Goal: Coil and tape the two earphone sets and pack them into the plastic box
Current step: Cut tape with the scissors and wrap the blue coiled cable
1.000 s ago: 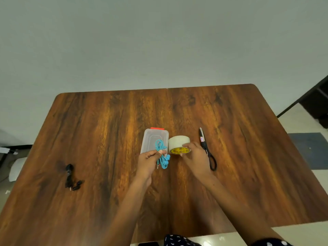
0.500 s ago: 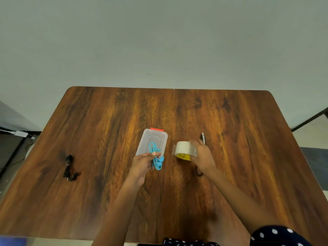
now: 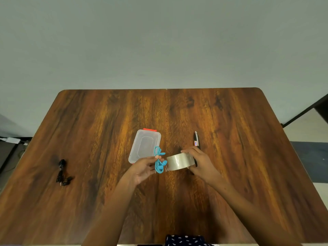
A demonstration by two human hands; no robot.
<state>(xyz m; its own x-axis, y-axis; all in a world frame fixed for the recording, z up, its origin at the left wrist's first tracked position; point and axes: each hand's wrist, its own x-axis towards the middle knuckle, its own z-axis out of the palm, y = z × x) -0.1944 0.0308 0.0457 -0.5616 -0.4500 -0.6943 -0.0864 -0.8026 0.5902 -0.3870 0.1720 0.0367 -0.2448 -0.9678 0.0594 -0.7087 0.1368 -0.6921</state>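
Now left hand (image 3: 144,168) pinches coiled blue earphones (image 3: 159,163); right hand (image 3: 199,161) grips clear tape roll (image 3: 179,161).

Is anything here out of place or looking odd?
Nothing looks damaged or spilled. The black earphones lie alone, far left on the table, apart from the plastic box.

You face a rectangular table with a dark brown wood-grain top and rounded far corners (image 3: 230,157). Directly behind the table stands a plain pale grey-green wall (image 3: 159,41). To the right of the table you see light floor (image 3: 301,128), a dark grey mat (image 3: 314,160) and a black frame edge (image 3: 305,114). Left of the table lies dim floor with white clutter (image 3: 11,140).
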